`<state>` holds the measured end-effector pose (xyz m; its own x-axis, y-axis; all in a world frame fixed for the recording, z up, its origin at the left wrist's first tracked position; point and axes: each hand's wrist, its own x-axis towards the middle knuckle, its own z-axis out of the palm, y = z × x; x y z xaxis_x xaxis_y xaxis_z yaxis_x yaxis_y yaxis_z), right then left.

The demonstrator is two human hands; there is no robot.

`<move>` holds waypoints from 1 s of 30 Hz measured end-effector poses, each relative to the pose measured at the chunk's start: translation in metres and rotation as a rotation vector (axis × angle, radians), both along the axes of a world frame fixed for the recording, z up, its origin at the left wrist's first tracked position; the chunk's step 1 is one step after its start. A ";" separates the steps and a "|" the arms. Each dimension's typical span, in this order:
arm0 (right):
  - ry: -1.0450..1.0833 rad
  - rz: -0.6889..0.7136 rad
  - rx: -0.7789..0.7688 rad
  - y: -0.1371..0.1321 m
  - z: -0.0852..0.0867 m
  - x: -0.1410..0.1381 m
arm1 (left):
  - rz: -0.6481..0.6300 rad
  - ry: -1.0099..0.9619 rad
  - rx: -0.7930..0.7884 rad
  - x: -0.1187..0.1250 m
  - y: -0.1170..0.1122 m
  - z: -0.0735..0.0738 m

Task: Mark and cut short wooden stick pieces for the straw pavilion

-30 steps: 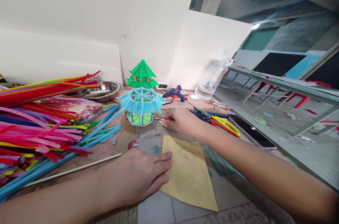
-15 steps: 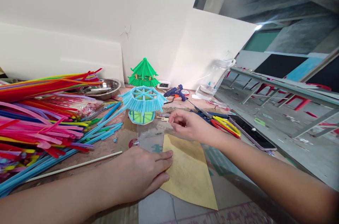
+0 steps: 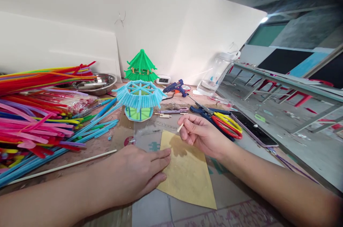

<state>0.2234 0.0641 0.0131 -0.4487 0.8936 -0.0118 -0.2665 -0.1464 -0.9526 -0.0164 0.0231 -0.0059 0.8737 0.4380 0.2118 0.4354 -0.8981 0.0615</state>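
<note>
My left hand [image 3: 143,171] lies flat, its fingertips on the left edge of a yellowish sheet [image 3: 190,180] that looks like sandpaper. Above the far part of that sheet, my right hand [image 3: 202,134] pinches a short pale wooden stick [image 3: 180,127] between thumb and fingers; its shadow falls on the sheet. Beyond my hands stands a small pavilion model with a light blue pipe-cleaner roof [image 3: 139,94] and a green base. Close behind it is a green tiered pipe-cleaner roof [image 3: 142,64].
Bundles of coloured pipe cleaners [image 3: 34,119] and a long thin stick [image 3: 64,166] lie at left, near a metal bowl [image 3: 107,87]. Across the back are a small clock [image 3: 163,79], a blue glue gun [image 3: 177,87] and a clear jug [image 3: 214,77]. Scissors [image 3: 227,125] and a phone [image 3: 254,130] lie right.
My right hand has come back nearer to me, over the sheet, and the short wooden stick now shows in its fingers. My left hand stays on the sheet's edge. The view has shifted slightly.
</note>
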 end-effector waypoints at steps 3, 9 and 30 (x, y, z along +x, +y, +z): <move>-0.020 -0.011 -0.011 -0.002 0.000 -0.001 | -0.010 0.009 0.039 -0.001 -0.001 0.001; -0.277 -0.065 0.241 0.003 -0.002 0.004 | 0.031 0.052 0.013 0.000 -0.004 0.009; -0.661 -0.111 0.531 -0.002 -0.011 0.002 | 0.337 0.103 -0.077 0.002 0.003 0.008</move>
